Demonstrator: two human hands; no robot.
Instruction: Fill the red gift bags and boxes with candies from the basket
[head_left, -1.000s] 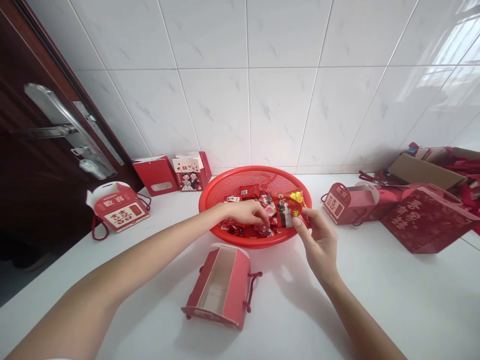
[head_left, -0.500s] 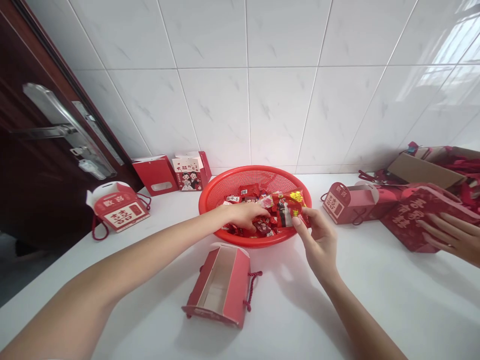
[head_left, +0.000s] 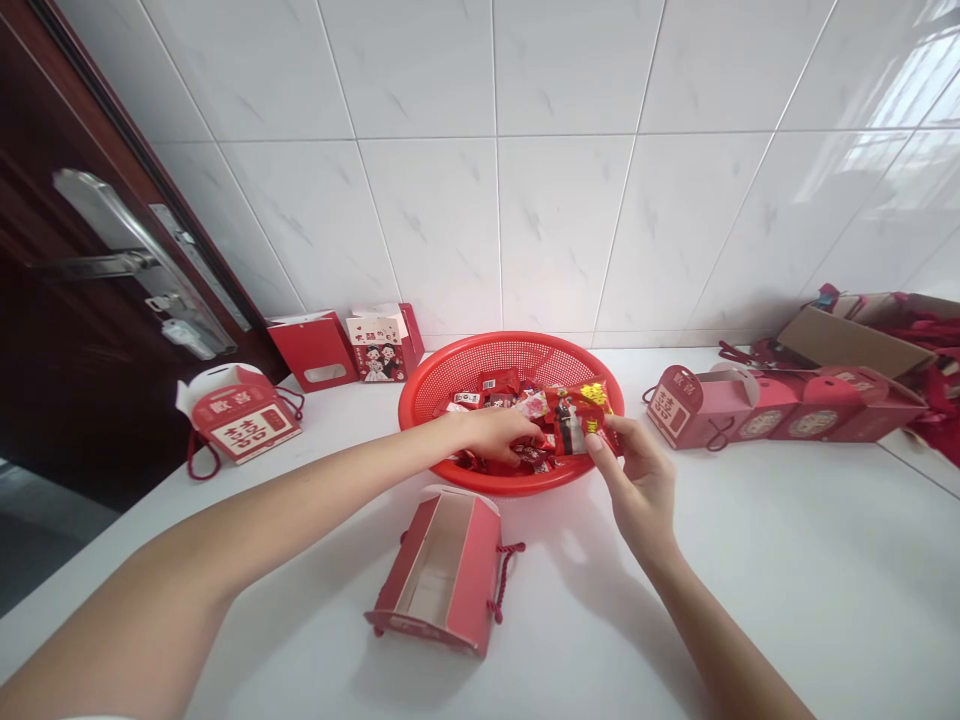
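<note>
A red plastic mesh basket [head_left: 517, 345] holds a heap of small wrapped candies [head_left: 499, 383]. My left hand [head_left: 504, 436] reaches into it from the left, its fingers curled down among the candies; what they grip is hidden. At the basket's right side my right hand [head_left: 637, 475] pinches a red candy packet [head_left: 574, 420] printed with a couple and yellow lettering, between thumb and fingers. Just below the basket lies a red gift box [head_left: 476, 570], its top open and its inside bare, with a twisted cord handle on its right side.
To the left stands a red gift box [head_left: 244, 425] with cord handles. Behind it are a red card box [head_left: 313, 350] and a box with a cartoon couple [head_left: 380, 355]. A row of red boxes [head_left: 780, 410] stands right, near a cardboard carton [head_left: 855, 335]. A dark door [head_left: 75, 350] borders the left.
Another person's hand and the large red bag it touched have left the right side, baring more of the box row. My left hand has shifted slightly in the candies; my right hand stays put.
</note>
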